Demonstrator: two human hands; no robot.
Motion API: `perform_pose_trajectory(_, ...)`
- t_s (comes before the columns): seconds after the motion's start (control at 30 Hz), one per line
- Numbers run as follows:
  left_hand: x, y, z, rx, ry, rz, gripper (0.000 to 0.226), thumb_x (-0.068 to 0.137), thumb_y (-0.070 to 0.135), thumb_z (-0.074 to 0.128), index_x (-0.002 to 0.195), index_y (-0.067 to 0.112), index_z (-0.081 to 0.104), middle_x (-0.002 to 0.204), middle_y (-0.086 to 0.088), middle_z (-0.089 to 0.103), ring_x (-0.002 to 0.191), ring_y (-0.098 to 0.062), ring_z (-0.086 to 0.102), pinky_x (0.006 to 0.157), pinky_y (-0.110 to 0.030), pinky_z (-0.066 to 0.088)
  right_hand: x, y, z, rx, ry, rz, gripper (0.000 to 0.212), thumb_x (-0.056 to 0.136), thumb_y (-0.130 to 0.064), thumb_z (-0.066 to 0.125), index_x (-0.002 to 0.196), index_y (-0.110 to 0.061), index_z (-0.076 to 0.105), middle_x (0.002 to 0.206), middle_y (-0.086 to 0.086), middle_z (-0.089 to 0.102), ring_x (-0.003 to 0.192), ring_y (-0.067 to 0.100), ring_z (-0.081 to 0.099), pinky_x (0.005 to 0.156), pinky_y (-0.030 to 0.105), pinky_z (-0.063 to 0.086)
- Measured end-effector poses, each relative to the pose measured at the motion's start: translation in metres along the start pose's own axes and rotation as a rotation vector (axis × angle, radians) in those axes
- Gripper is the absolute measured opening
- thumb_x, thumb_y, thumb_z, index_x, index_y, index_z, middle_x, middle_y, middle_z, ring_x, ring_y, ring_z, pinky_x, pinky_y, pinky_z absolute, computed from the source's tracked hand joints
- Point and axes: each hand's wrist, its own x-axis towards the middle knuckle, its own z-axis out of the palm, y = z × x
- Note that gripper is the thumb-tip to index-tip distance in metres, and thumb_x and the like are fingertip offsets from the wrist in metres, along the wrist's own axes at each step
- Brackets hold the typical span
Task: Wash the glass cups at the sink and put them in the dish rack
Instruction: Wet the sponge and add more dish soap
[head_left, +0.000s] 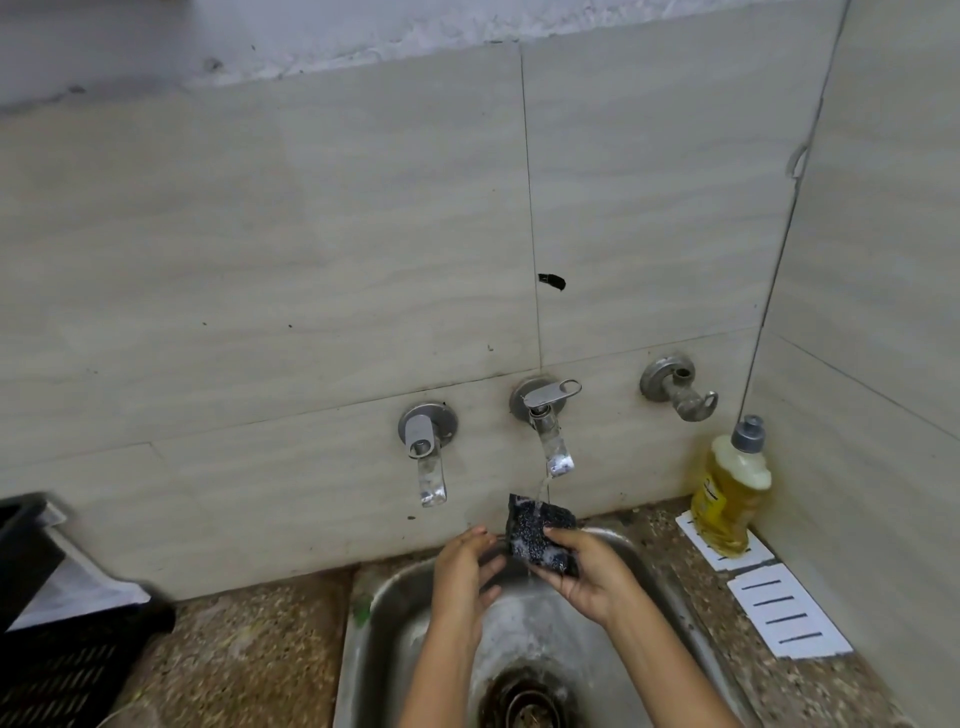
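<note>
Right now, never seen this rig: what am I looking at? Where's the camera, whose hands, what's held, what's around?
There is no machine here. It is one picture from a camera worn on a person's head, looking down at their two bare hands over a steel sink. The right hand grips a dark scrub pad under water running from the middle tap. The left hand curls its fingers at the pad's edge; whether they grip it is unclear. On the counter, a yellow soap bottle stands at the right, and a black slatted crate, likely the dish rack, sits at the left edge. I can't make out any glass cup.
</note>
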Motion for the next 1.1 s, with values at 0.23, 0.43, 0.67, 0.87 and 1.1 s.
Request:
perform_pose_trajectory(0.23, 0.001, -0.001, -0.001, 0.002, 0.007, -0.001, 0.015, 0.095, 0.013, 0.044, 0.105, 0.017, 0.055, 0.102, -0.002, 0.062, 0.087, -0.018, 0.058, 0.069, -0.028, 0.037, 0.007, 0.001, -0.005, -0.058, 0.002, -0.031, 0.024, 0.087, 0.012, 0.047, 0.109, 0.006, 0.052, 0.095, 0.025, 0.060, 0.083, 0.033, 0.059, 0.045, 0.032, 0.055)
perform_pose_trajectory(0.43, 0.003, -0.003, -0.002, 0.019, 0.013, -0.003, 0.019, 0.096, 0.013, 0.043, 0.111, 0.014, 0.054, 0.108, -0.005, 0.062, 0.099, -0.023, 0.057, 0.071, -0.029, 0.039, 0.010, 0.000, -0.010, -0.376, 0.074, -0.198, 0.023, 0.087, 0.012, 0.049, 0.103, -0.004, 0.053, 0.089, 0.015, 0.062, 0.085, 0.030, 0.058, 0.064, 0.040, 0.053)
perform_pose_trajectory(0.67, 0.003, -0.002, -0.002, 0.039, 0.026, 0.004, 0.017, 0.096, 0.012, 0.043, 0.109, 0.014, 0.054, 0.105, -0.004, 0.061, 0.101, -0.025, 0.057, 0.079, -0.034, 0.041, 0.014, -0.010, -0.011, -0.863, 0.094, -0.475, 0.034, 0.080, 0.014, 0.056, 0.102, -0.011, 0.057, 0.095, 0.008, 0.064, 0.091, 0.023, 0.060, 0.085, 0.037, 0.050)
perform_pose_trajectory(0.87, 0.004, -0.002, -0.005, 0.034, 0.035, -0.017, 0.015, 0.096, 0.013, 0.042, 0.105, 0.016, 0.055, 0.104, -0.004, 0.061, 0.098, -0.024, 0.056, 0.075, -0.032, 0.039, 0.016, -0.007, -0.012, -0.871, -0.004, -0.521, 0.041, 0.079, 0.017, 0.057, 0.113, -0.005, 0.059, 0.096, 0.006, 0.065, 0.090, 0.018, 0.060, 0.073, 0.021, 0.048)
perform_pose_trajectory(1.1, 0.003, 0.004, -0.011, 0.011, 0.040, -0.016, 0.014, 0.096, 0.013, 0.045, 0.104, 0.015, 0.056, 0.098, -0.002, 0.062, 0.095, -0.023, 0.057, 0.068, -0.026, 0.036, 0.017, 0.003, -0.015, -0.574, -0.037, -0.506, 0.038, 0.081, 0.016, 0.056, 0.110, -0.008, 0.059, 0.094, 0.006, 0.068, 0.076, 0.016, 0.062, 0.061, 0.025, 0.052)
